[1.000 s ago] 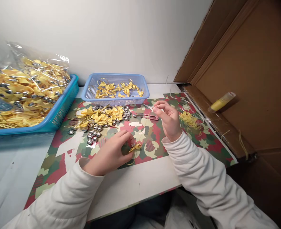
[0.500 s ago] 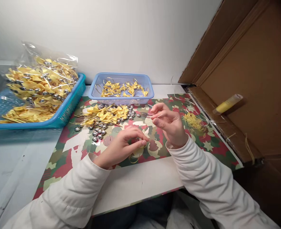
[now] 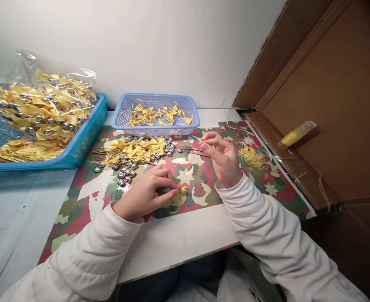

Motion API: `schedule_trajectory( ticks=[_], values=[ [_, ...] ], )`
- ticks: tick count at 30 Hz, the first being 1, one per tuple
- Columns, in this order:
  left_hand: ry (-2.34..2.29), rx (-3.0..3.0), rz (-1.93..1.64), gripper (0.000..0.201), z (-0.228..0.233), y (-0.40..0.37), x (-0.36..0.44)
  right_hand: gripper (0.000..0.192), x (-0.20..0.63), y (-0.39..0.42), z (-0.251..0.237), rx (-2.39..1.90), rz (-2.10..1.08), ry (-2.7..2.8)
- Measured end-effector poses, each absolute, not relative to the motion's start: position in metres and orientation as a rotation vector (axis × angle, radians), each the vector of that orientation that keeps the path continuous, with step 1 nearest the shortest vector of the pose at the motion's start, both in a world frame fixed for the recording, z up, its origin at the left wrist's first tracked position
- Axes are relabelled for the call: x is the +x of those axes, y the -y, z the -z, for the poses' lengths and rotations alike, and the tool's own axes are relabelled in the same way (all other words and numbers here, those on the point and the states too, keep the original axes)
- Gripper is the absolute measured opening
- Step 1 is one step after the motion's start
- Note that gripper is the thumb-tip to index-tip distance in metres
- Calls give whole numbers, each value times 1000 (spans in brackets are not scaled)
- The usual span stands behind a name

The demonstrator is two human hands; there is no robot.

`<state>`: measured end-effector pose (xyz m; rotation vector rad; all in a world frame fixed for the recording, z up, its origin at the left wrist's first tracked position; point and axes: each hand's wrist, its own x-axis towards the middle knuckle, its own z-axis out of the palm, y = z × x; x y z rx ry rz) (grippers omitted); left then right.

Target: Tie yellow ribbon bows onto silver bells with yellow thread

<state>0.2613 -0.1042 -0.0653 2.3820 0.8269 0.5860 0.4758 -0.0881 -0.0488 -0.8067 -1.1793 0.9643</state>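
1. The left hand (image 3: 149, 191) was nearly closed, thumb and forefinger pinched on a small yellow bow (image 3: 183, 190) just above the patterned board (image 3: 273, 188); the other fingers were curled inward.
2. The right hand (image 3: 222, 159) was raised over the board, well apart from the left, with thumb and fingertips brought together on a slim pale object (image 3: 196, 137) pointing up and leftward.
3. Whether the slim object was a needle or a stiff strand could not be told. Most of the bow was covered by the left fingers, and a thin loop (image 3: 174, 209) beneath that hand was faint.
4. A pair of snips (image 3: 194, 149) lay near the right hand, its handle end partly hidden by the fingers. The left-hand tray was cut off by the picture's edge.
5. The small blue basket (image 3: 155, 128) stood at the back of the bench (image 3: 11, 226) and held yellow bows with looped cords, loosely spread.
6. The larger blue tray (image 3: 87, 138) carried a clear bag (image 3: 54, 105) packed with yellow bows and silver bells; loose yellow ribbon pieces (image 3: 30, 151) lay below the bag.
7. Between basket and left hand lay a heap of yellow ribbon bows (image 3: 141, 149) among loose silver bells (image 3: 125, 176). A tangle of yellow thread (image 3: 253, 159) lay beyond the right hand.
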Motion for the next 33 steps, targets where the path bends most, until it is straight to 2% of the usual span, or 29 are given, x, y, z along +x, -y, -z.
schedule_trajectory(
  ticks=[7, 20, 33],
  values=[
    [-863, 2533, -590, 27, 68, 103, 260, 11, 478, 85, 51, -819, -932, 1145],
    [-847, 2494, -574, 25, 68, 106, 263, 19, 482, 76, 55, -900, -812, 969],
    [-857, 2331, -430, 26, 62, 106, 261, 14, 485, 74, 58, -969, -888, 988]
  ],
)
